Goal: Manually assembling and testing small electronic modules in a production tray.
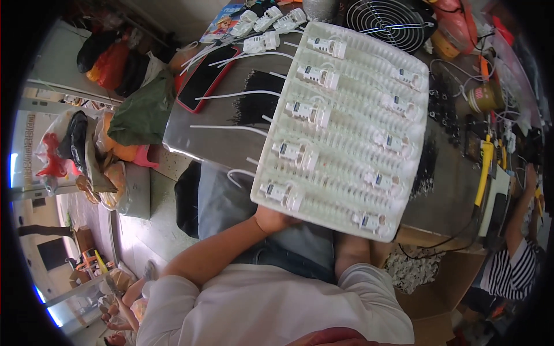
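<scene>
A white ribbed plastic tray (323, 219) lies tilted in front of me, reaching past the table's near edge over my lap. White plastic fittings with wires, such as this fitting (294, 153), sit in two columns along its left and right sides. Several white wires (231, 128) stick out past its left edge. My left hand (276, 219) holds the tray from beneath at the near left edge; its fingers are hidden under it. The right forearm runs under the tray's near right part, and that hand is hidden.
Farther back are more white fittings (261, 42), a red-edged phone (208, 78), black pins or wires (258, 98) and a round fan grille (385, 24). A yellow-handled tool (485, 173) lies right. Below stands a carton (430, 297) of white pieces. Another person's striped sleeve (511, 271) shows far right.
</scene>
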Demonstrator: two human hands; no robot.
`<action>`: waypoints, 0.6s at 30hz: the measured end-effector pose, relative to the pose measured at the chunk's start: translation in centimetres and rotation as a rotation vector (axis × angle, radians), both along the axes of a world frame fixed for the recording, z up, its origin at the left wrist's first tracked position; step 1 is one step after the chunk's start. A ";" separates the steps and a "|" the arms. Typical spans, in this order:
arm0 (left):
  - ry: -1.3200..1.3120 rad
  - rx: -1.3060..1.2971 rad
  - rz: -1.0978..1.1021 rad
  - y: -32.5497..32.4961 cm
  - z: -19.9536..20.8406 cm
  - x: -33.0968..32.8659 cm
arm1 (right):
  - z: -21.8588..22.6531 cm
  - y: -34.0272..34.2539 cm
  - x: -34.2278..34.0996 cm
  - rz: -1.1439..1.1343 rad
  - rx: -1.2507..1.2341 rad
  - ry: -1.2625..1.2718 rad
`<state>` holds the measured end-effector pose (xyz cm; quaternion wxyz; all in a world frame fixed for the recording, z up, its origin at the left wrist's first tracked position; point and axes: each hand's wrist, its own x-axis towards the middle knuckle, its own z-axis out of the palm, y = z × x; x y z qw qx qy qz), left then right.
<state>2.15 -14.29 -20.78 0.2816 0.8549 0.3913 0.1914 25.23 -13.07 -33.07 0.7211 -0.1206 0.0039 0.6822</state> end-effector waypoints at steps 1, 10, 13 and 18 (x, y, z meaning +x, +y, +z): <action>0.002 0.083 0.022 0.4 2.1 0.3 | 0.8 -0.6 0.0 -0.008 0.006 -0.013; -0.224 -0.414 0.165 -1.0 10.4 0.5 | 6.5 -5.2 0.1 -0.083 -0.130 -0.167; -0.363 -0.595 0.202 -1.3 11.6 1.2 | 9.2 -8.5 0.1 -0.041 -0.370 -0.148; -0.476 -0.749 0.102 -2.8 12.2 2.0 | 13.7 -14.0 0.0 0.093 -0.264 -0.219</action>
